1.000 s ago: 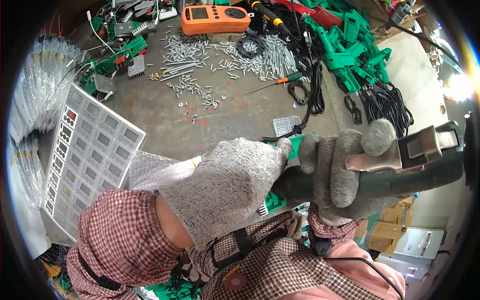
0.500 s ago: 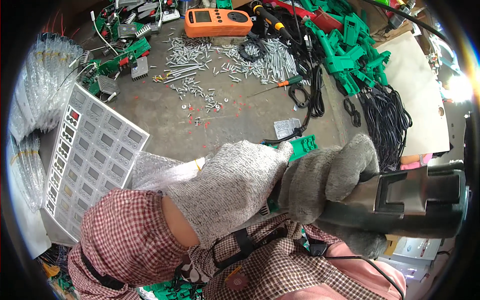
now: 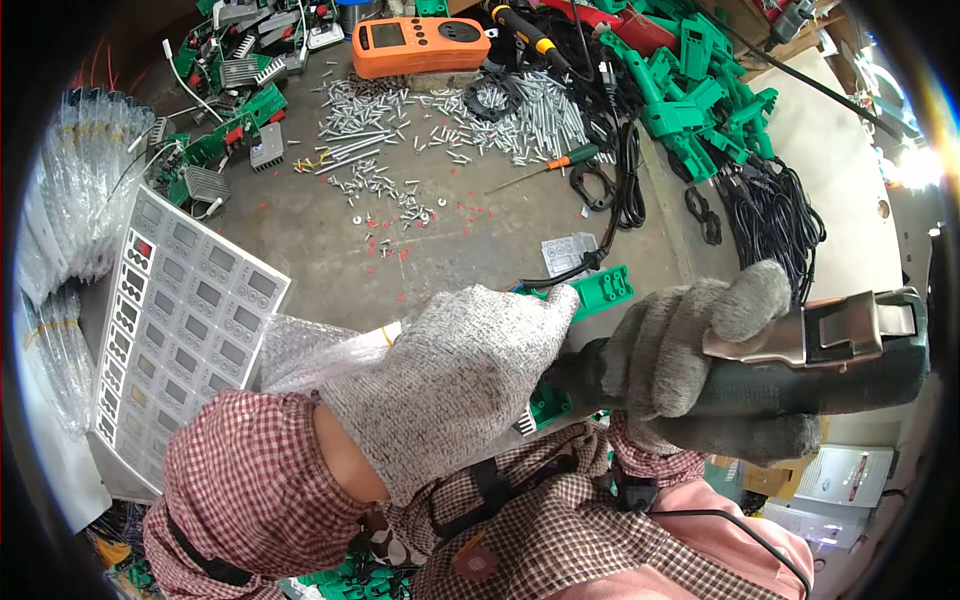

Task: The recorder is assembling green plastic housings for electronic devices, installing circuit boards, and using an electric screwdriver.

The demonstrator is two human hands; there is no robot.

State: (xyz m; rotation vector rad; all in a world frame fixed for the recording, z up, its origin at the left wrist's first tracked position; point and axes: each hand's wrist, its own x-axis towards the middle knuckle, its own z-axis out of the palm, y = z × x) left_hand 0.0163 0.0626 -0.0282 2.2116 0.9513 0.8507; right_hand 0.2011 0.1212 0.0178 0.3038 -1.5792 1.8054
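Observation:
My left hand [image 3: 460, 360], in a light grey knit glove, is closed on a green plastic housing [image 3: 605, 292]. The housing's far end sticks out past my thumb, and more green shows below the fingers. A black cable [image 3: 560, 277] runs into it. My right hand [image 3: 690, 350], in a darker grey glove, grips a thick dark cylindrical power tool [image 3: 780, 385] with a metal clip [image 3: 850, 325] on its side. The tool lies almost level, its narrower front pointing left toward the housing. My left hand hides the tool's tip.
Loose screws [image 3: 375, 125] and an orange meter [image 3: 420, 47] lie at the back, near a screwdriver [image 3: 545, 168]. Green housings [image 3: 690, 100] and black cables [image 3: 775, 225] are piled right. Circuit boards [image 3: 235, 130], bubble-wrap bundles [image 3: 95, 190] and a sticker sheet [image 3: 190, 320] are left.
The tool in my right hand has swung up to a more level angle, its rear end higher. My left hand stays on the housing. The view has shifted slightly.

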